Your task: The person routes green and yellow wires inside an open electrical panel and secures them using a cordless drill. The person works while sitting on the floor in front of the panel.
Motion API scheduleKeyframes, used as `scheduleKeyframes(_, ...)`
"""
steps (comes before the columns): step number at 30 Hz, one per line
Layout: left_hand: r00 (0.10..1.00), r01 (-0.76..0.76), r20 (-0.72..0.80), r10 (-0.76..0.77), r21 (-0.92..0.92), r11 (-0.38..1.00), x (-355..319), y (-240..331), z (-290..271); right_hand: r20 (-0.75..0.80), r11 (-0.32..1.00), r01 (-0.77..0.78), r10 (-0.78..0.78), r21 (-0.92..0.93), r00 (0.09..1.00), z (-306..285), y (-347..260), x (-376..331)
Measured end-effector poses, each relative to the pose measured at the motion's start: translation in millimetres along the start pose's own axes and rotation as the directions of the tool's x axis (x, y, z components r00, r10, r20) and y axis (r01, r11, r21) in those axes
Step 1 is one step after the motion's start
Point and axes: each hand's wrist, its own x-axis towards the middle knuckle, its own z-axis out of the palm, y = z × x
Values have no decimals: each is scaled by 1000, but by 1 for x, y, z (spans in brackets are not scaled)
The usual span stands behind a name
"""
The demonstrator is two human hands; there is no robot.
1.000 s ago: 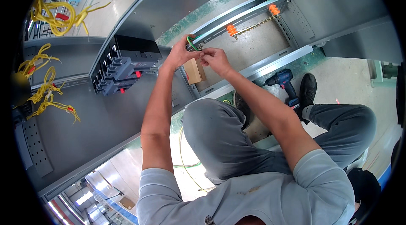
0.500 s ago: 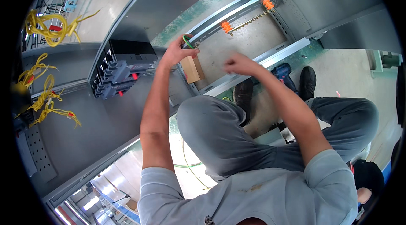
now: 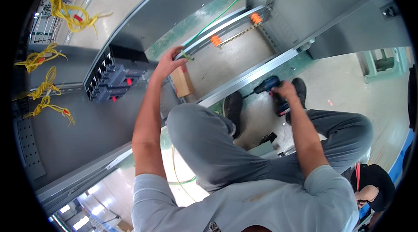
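Note:
My left hand point(image 3: 166, 64) is at the left end of a slotted metal rail in the grey cabinet frame. Its fingers and thumb curl around the end of a green wire point(image 3: 217, 17), which runs along the rail to the far right. Down on the floor between my shoes, my right hand point(image 3: 285, 90) grips a dark blue cordless drill point(image 3: 267, 84) at its back and handle. The drill's nose points left toward the frame. How far my right fingers wrap around the handle is partly hidden.
Orange insulators point(image 3: 216, 40) carry a thin bar inside the frame. A cardboard box point(image 3: 181, 82) stands by the left hand. Black circuit breakers point(image 3: 114, 79) and bundled yellow wires point(image 3: 45, 88) are at left. A green plastic stool point(image 3: 385, 64) is at right; another person point(image 3: 374, 184) is lower right.
My right hand has gone from above the frame down and right onto the drill. My left hand stays at the rail's end, and the green wire now lies stretched along the rail.

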Motion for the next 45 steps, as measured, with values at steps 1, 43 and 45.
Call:
scheduleKeyframes(1,999,52,-2,-52,-78,996,-2,-3,0,-127,999,24,-20,36,992,22,5,-5)
scheduleKeyframes(43,863,473,-207,-460,16,881,-71,28,33,-34,-378,-94,-317,921,948,102,-236,-187)
scheduleKeyframes(45,855,443,-242,-459,-120,889,-68,22,37,14,-478,-181,-332,860,943,119,-243,-172)
